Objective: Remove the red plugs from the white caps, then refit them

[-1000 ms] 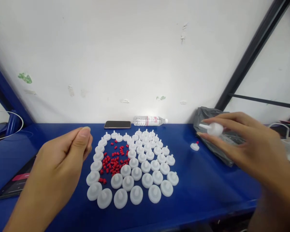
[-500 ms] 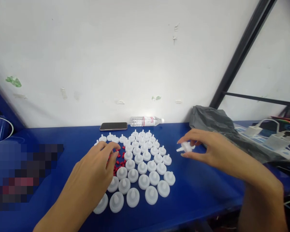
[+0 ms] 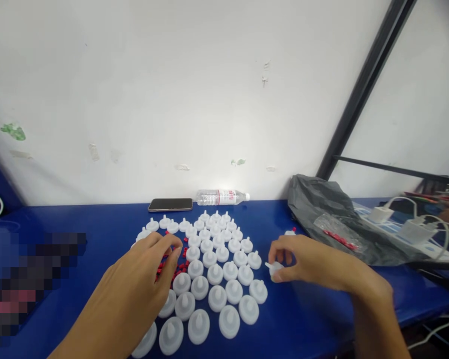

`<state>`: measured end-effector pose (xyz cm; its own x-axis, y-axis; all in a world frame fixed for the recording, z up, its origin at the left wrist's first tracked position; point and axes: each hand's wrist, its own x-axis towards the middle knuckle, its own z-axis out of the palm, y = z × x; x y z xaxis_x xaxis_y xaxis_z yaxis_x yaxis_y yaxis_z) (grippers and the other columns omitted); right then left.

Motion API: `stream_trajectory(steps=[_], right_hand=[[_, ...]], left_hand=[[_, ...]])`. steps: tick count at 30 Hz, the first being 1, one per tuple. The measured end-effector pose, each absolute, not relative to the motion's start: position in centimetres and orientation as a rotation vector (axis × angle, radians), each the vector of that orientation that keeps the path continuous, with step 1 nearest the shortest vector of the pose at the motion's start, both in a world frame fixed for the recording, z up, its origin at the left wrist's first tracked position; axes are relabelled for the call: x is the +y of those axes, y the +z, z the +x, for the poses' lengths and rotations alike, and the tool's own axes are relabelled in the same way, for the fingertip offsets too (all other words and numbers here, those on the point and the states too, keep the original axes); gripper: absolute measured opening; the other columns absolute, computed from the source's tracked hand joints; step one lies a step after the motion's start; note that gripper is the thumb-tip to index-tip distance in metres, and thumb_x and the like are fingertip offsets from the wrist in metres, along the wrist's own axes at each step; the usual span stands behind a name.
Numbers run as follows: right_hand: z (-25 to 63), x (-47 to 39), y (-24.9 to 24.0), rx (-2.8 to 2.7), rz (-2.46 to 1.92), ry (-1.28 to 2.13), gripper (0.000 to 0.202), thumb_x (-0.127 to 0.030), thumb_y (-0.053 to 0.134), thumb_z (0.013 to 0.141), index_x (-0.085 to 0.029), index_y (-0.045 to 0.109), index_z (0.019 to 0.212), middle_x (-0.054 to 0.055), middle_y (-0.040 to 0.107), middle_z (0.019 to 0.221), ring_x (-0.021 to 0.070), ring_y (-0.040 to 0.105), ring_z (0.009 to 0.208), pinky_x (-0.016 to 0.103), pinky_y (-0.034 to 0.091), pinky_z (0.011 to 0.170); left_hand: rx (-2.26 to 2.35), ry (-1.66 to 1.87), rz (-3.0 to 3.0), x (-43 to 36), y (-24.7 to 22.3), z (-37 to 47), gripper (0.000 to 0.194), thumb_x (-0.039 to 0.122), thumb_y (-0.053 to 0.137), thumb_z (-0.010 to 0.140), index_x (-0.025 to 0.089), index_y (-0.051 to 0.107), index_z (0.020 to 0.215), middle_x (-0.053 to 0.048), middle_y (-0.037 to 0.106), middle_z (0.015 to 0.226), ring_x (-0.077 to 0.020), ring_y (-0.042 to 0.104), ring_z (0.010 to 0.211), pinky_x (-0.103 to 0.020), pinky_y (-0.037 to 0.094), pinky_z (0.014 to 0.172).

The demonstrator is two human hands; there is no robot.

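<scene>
My left hand [image 3: 138, 284] hovers over the left part of the white caps, thumb and index finger pinched together; what they hold, if anything, is too small to name. Small red pieces [image 3: 182, 267] lie on the blue table around its fingertips. Many white nozzle caps [image 3: 217, 298] stand in rows, most with the nozzle up. Right of the rows, my right hand [image 3: 297, 259] grips a white nozzle cap [image 3: 275, 269] between thumb and fingers, its nozzle pointing left. Just behind that hand stands a white cap with a red tip [image 3: 291, 232].
A phone [image 3: 170, 204] and a clear bottle [image 3: 221, 197] lie by the wall. At the right are a grey plastic bag [image 3: 310, 199], a clear bag with red pieces [image 3: 338, 234], and white chargers with cables [image 3: 419, 230]. Part of another person's hand shows at the far right edge.
My right hand has moved down and left with its cap, closer to the rows. The red-tipped cap and the clear bag have come into view. The camera view has shifted slightly.
</scene>
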<state>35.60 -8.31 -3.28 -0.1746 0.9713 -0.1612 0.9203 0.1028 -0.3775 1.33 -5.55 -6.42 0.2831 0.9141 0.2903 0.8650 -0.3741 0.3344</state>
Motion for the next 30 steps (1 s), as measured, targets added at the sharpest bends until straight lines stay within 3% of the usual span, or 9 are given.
stream_trajectory(steps=[5,8,12,15,19,21,24,30], right_hand=[[34.9,-7.8,-3.6,-2.150,-1.994,0.732,0.023,-0.030,0.079,0.073,-0.025,0.074,0.094,0.001,0.072,0.094,0.0211,0.068,0.085,0.030,0.049,0.070],[34.5,-7.3,-4.1,-2.125,-1.895,0.857,0.030,-0.028,0.083,0.068,-0.023,0.071,0.095,0.000,0.074,0.090,0.0208,0.069,0.085,0.028,0.049,0.069],[35.7,-7.6,-3.6,-2.096,-1.804,0.880,0.030,-0.035,0.084,0.071,-0.024,0.068,0.094,-0.001,0.076,0.093,0.0201,0.071,0.087,0.026,0.051,0.070],[38.7,-8.1,-3.1,-1.983,-1.965,0.552,0.028,-0.050,0.069,0.086,-0.026,0.069,0.100,0.002,0.078,0.089,0.0220,0.072,0.080,0.031,0.053,0.069],[43.3,-7.3,-4.1,-1.774,-2.165,0.096,0.043,-0.054,0.061,0.088,-0.022,0.068,0.116,0.012,0.080,0.094,0.0346,0.074,0.083,0.045,0.055,0.072],[44.4,-6.3,-4.8,-1.801,-2.157,0.120,0.044,-0.052,0.063,0.086,-0.021,0.069,0.116,0.012,0.080,0.094,0.0355,0.075,0.086,0.045,0.056,0.076],[43.9,-5.1,-5.3,-1.897,-2.096,0.286,0.040,-0.054,0.063,0.086,-0.023,0.072,0.111,0.008,0.081,0.092,0.0299,0.076,0.084,0.039,0.056,0.078],[41.4,-5.2,-4.4,-2.005,-1.963,0.487,0.032,-0.055,0.062,0.089,-0.025,0.071,0.091,0.005,0.081,0.092,0.0266,0.075,0.088,0.036,0.054,0.081]], left_hand=[[1.663,0.610,2.434,-5.7,-6.2,1.8,0.041,0.045,0.027,0.104,0.027,0.064,0.105,-0.006,0.068,0.103,-0.0240,0.068,0.085,-0.035,0.046,0.069],[1.667,0.586,2.429,-5.8,-6.1,2.1,0.045,0.044,0.023,0.103,0.026,0.064,0.105,-0.008,0.067,0.107,-0.0260,0.067,0.089,-0.038,0.046,0.073],[1.682,0.583,2.412,-5.9,-6.1,2.3,0.047,0.045,0.020,0.102,0.026,0.063,0.100,-0.008,0.066,0.104,-0.0272,0.066,0.088,-0.043,0.047,0.079],[1.676,0.579,2.393,-6.0,-6.0,2.3,0.046,0.046,0.021,0.102,0.026,0.063,0.098,-0.008,0.066,0.103,-0.0277,0.065,0.090,-0.044,0.047,0.080],[1.665,0.574,2.366,-6.0,-6.0,2.3,0.044,0.047,0.023,0.102,0.027,0.062,0.098,-0.007,0.065,0.101,-0.0268,0.066,0.088,-0.044,0.046,0.081],[1.657,0.585,2.366,-5.9,-6.1,2.3,0.044,0.047,0.023,0.102,0.026,0.062,0.099,-0.007,0.065,0.101,-0.0263,0.066,0.086,-0.044,0.046,0.082],[1.631,0.578,2.386,-5.8,-6.3,2.2,0.044,0.045,0.023,0.103,0.027,0.062,0.099,-0.007,0.065,0.101,-0.0268,0.066,0.088,-0.044,0.046,0.083],[1.638,0.557,2.370,-5.8,-6.3,2.4,0.045,0.049,0.024,0.104,0.028,0.063,0.100,-0.005,0.067,0.101,-0.0247,0.067,0.083,-0.041,0.048,0.078]])
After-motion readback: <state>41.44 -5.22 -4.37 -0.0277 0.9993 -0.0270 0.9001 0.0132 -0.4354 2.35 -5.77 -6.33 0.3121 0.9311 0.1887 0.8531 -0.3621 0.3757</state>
